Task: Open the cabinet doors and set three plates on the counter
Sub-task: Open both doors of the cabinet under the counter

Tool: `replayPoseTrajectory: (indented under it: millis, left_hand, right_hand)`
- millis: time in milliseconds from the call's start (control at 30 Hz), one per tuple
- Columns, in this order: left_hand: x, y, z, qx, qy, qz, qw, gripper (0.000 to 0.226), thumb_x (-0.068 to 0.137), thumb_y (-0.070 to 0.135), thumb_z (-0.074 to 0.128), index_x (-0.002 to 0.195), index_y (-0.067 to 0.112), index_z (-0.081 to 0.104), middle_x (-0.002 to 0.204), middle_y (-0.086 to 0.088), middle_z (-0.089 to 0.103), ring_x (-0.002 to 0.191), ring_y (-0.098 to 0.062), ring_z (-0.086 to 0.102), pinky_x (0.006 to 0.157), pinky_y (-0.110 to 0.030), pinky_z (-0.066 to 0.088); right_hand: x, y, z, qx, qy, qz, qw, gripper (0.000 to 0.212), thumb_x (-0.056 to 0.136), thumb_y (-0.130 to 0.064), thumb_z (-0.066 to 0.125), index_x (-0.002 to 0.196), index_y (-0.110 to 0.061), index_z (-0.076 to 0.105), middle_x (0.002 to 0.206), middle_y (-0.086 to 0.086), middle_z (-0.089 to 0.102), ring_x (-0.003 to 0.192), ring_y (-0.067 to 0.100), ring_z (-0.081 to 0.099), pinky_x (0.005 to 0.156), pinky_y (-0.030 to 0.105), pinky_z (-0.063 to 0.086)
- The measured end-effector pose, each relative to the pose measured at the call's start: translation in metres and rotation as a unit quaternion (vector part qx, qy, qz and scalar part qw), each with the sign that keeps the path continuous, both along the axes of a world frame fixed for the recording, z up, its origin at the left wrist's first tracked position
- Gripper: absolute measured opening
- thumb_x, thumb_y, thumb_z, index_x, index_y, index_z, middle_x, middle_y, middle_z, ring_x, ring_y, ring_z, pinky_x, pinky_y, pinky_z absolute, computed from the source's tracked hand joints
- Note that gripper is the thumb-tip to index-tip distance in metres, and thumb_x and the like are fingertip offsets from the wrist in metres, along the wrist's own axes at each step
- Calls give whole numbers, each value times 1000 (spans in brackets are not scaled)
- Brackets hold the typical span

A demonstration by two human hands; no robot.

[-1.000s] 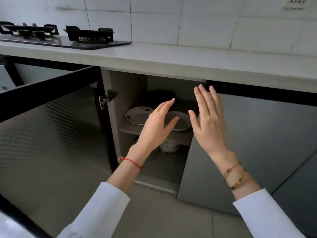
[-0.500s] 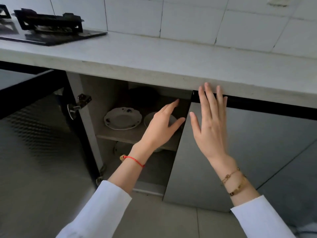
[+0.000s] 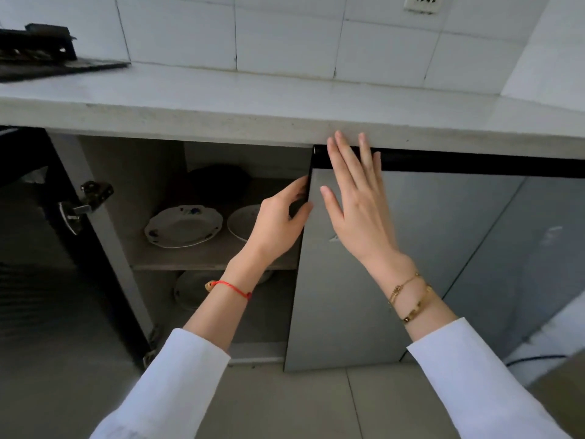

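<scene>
The left cabinet door (image 3: pixel 38 280) stands swung open at the left. The grey right door (image 3: pixel 411 248) is closed under the pale counter (image 3: pixel 285 99). My left hand (image 3: pixel 278 223) curls its fingers and thumb around the right door's left edge. My right hand (image 3: pixel 354 198) lies flat and spread on the front of that door, fingertips at its black top strip. On the upper shelf a white plate (image 3: pixel 183 226) with blue marks lies next to a second plate (image 3: pixel 242 221), half hidden by my left hand. A third plate (image 3: pixel 190 289) shows dimly on the lower shelf.
A black gas stove (image 3: pixel 38 55) sits on the counter at far left. White wall tiles rise behind, with a socket (image 3: pixel 422 3) at the top right. A metal hinge (image 3: pixel 85 201) juts from the cabinet frame. A dark round object (image 3: pixel 218 185) stands behind the plates.
Both hands have moved right and up to the closed right door. My left hand has closed on its edge, and my right palm now rests on its front. The view has shifted right.
</scene>
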State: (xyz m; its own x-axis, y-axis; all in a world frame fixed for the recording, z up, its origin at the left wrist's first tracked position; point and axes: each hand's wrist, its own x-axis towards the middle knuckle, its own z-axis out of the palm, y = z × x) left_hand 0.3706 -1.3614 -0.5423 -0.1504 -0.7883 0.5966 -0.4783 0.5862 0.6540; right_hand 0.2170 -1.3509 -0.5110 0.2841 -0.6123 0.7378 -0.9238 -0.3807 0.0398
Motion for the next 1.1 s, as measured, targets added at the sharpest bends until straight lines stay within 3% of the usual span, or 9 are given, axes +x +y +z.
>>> replayPoseTrajectory:
  millis: [167, 300, 467, 733, 967, 1100]
  left_hand:
    - [2, 14, -2, -29, 21, -17, 999, 46, 93, 16, 57, 138, 13, 49, 128, 0, 64, 120, -5, 57, 99, -6, 40]
    - [3, 30, -2, -52, 33, -20, 998, 41, 91, 17, 61, 132, 14, 57, 122, 3, 67, 113, -2, 62, 99, -15, 46]
    - [4, 49, -2, -76, 40, -44, 995, 42, 86, 13, 67, 127, 18, 61, 113, 16, 65, 107, 10, 59, 94, -6, 44]
    - [-7, 82, -5, -95, 79, -84, 989, 39, 84, 7, 70, 122, 14, 66, 111, 2, 72, 102, -2, 68, 93, -26, 54]
    - [-25, 110, -13, -153, 100, -131, 974, 37, 82, 9, 73, 118, 12, 66, 109, 10, 68, 100, 0, 68, 89, -23, 56]
    - [-40, 121, -21, -178, 119, -168, 962, 37, 81, 9, 75, 118, 10, 68, 110, 5, 70, 97, -4, 70, 84, -28, 58]
  right_hand:
    - [-6, 18, 0, 12, 6, -9, 1000, 61, 102, -32, 36, 155, -17, 9, 164, -1, 8, 152, 24, -3, 124, 48, 5]
    - [-11, 38, -6, 8, 21, -15, 1000, 60, 103, -34, 37, 155, -19, 11, 164, -3, 10, 152, 21, -3, 124, 46, 4]
    - [-17, 61, -12, 8, 7, -5, 1000, 60, 103, -36, 38, 155, -21, 12, 164, -4, 10, 152, 19, -4, 124, 47, 4]
    - [-27, 104, -14, -21, -30, 0, 999, 60, 101, -35, 41, 153, -16, 19, 162, 0, 20, 152, 20, 2, 124, 50, 9]
    - [-44, 145, -16, -52, -42, -11, 998, 59, 100, -31, 48, 150, -9, 26, 158, 6, 29, 152, 23, 11, 123, 49, 13]
    - [-56, 164, -16, -70, -42, -21, 996, 58, 100, -29, 50, 149, -8, 29, 156, 7, 33, 151, 24, 15, 123, 49, 14]
